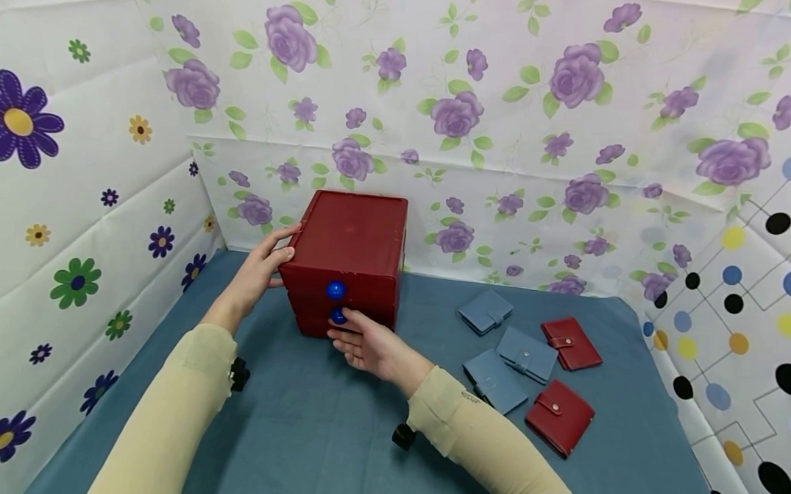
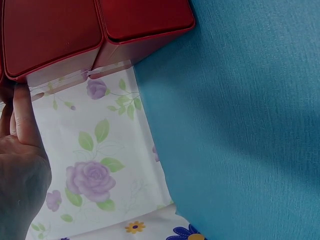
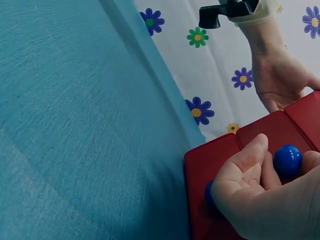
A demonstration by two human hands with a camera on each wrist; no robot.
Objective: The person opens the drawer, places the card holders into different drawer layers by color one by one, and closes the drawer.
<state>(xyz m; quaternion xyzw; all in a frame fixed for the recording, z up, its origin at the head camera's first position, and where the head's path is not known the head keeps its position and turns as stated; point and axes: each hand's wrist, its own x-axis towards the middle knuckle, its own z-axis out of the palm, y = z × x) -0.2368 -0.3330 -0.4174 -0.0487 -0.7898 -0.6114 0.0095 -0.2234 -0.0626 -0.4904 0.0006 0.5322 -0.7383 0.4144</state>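
Observation:
A dark red drawer box with round blue knobs on its front stands near the back wall. My left hand rests against its left side near the top edge, fingers fairly straight. Fingers of that hand also show beside the box in the left wrist view. My right hand is at the front, its thumb and index finger pinching a blue knob on the middle drawer. Above it is another blue knob. A lower blue knob is partly hidden behind the right hand.
To the right on the blue cloth lie several small wallets: a blue wallet, others like it, an upper red wallet and a lower red wallet. Flowered sheets rise behind and at the left; a dotted sheet stands right.

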